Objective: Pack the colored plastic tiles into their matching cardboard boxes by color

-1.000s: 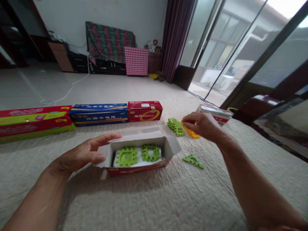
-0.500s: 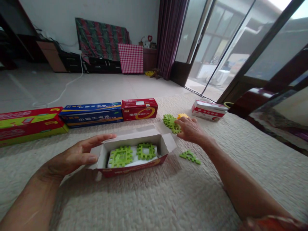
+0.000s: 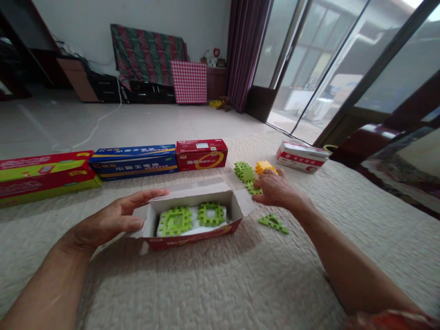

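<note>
An open cardboard box (image 3: 195, 238), red outside, stands in front of me with its flaps spread. Inside, a green toothed frame block (image 3: 176, 222) and a smaller green square block (image 3: 211, 214) rest on white padding. My left hand (image 3: 117, 215) grips the box's left end, thumb in front and fingers along the back flap. To the right of the box, my right hand (image 3: 277, 189) has its fingers curled on a green plastic block (image 3: 253, 188), partly hidden by them. Other green blocks (image 3: 244, 170) and a yellow block (image 3: 264, 167) lie just beyond. A green triangular block (image 3: 274, 223) lies nearer me.
A red and yellow-green box (image 3: 48, 176), a blue box (image 3: 134, 162) and a red box (image 3: 201, 156) stand in a row behind. At the right is a white and red box (image 3: 302, 157). Everything lies on a quilted cream cover (image 3: 206, 288).
My right hand has drawn back slightly toward me, and more of the yellow block shows. My left hand stays at the box. The whole view has shifted a little.
</note>
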`<action>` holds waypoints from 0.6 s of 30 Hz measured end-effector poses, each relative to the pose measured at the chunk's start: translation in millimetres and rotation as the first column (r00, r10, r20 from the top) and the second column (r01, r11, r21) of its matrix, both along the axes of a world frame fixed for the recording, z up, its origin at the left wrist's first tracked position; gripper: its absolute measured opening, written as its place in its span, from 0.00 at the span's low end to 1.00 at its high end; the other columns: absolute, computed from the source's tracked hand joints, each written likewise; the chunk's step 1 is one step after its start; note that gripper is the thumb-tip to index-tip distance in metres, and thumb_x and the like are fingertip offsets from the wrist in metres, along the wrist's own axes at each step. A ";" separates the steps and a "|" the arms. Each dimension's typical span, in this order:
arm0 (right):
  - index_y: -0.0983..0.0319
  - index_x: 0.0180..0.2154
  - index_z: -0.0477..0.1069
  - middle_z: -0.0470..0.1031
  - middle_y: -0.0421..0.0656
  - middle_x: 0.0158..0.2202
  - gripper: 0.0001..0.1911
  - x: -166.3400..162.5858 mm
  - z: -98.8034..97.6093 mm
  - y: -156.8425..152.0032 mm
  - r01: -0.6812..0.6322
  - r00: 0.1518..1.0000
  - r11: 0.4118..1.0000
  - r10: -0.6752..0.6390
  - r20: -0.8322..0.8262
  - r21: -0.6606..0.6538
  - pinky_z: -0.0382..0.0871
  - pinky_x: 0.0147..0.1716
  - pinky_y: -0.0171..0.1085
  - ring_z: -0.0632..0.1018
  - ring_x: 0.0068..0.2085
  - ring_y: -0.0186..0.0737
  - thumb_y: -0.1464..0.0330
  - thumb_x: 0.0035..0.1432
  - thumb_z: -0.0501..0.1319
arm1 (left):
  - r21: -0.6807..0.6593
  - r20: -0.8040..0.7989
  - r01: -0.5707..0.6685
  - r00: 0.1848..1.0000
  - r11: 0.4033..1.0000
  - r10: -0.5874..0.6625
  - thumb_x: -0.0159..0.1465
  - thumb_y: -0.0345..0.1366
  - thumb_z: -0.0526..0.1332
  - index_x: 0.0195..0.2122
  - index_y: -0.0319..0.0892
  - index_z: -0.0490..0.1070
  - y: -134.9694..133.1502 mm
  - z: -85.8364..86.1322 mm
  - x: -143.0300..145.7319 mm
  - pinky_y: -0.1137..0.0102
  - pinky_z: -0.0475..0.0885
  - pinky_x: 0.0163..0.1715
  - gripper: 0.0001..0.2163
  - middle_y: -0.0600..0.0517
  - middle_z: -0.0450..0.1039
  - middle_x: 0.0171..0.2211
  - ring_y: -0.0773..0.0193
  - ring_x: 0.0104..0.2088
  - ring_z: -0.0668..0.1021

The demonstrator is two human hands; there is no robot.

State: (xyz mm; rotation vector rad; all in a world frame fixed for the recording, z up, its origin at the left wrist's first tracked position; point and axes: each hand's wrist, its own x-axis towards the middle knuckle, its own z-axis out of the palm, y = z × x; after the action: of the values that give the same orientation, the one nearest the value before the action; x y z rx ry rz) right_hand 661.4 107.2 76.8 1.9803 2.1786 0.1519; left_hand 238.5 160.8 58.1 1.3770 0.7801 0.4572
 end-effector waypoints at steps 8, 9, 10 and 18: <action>0.59 0.46 0.75 0.76 0.50 0.50 0.20 7.2 -0.6 -0.5 0.001 0.999 1.000 -0.001 -0.050 0.004 0.55 0.55 0.58 0.70 0.55 0.56 0.73 0.48 0.63 | -0.004 -0.022 -0.004 1.000 1.000 0.004 0.50 0.47 0.72 0.63 0.55 0.67 -0.5 -0.5 0.0 0.60 0.78 0.49 0.38 0.48 0.69 0.63 0.39 0.56 0.76; 0.59 0.46 0.75 0.76 0.50 0.50 0.22 8.7 -3.4 1.3 -0.009 0.998 1.000 0.009 -0.055 0.002 0.55 0.55 0.59 0.69 0.56 0.56 0.75 0.47 0.62 | -0.008 -0.015 0.001 1.000 1.000 -0.001 0.50 0.47 0.72 0.63 0.55 0.67 -0.6 -0.7 0.0 0.61 0.78 0.49 0.38 0.48 0.70 0.63 0.40 0.56 0.77; 0.59 0.46 0.74 0.76 0.50 0.50 0.22 9.7 -6.3 3.0 -0.016 0.998 1.000 0.016 -0.059 0.000 0.55 0.55 0.60 0.69 0.57 0.57 0.76 0.47 0.61 | -0.013 -0.012 0.007 1.000 1.000 -0.008 0.51 0.47 0.72 0.64 0.56 0.66 -0.7 -1.0 -0.1 0.61 0.78 0.48 0.38 0.48 0.70 0.63 0.40 0.55 0.77; 0.59 0.52 0.73 0.74 0.53 0.50 0.26 4.9 -12.3 6.1 -0.019 0.998 1.000 0.019 -0.055 -0.009 0.53 0.56 0.68 0.68 0.58 0.62 0.72 0.48 0.61 | 0.006 -0.019 -0.014 1.000 1.000 0.014 0.50 0.47 0.72 0.63 0.54 0.67 -2.5 1.1 0.7 0.59 0.79 0.48 0.37 0.46 0.69 0.63 0.39 0.54 0.77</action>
State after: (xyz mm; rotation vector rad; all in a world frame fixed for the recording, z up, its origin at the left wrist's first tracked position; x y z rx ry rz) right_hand 666.3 113.3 64.5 1.9813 2.2278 0.0906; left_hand 239.2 158.3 59.3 1.3840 0.8050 0.4583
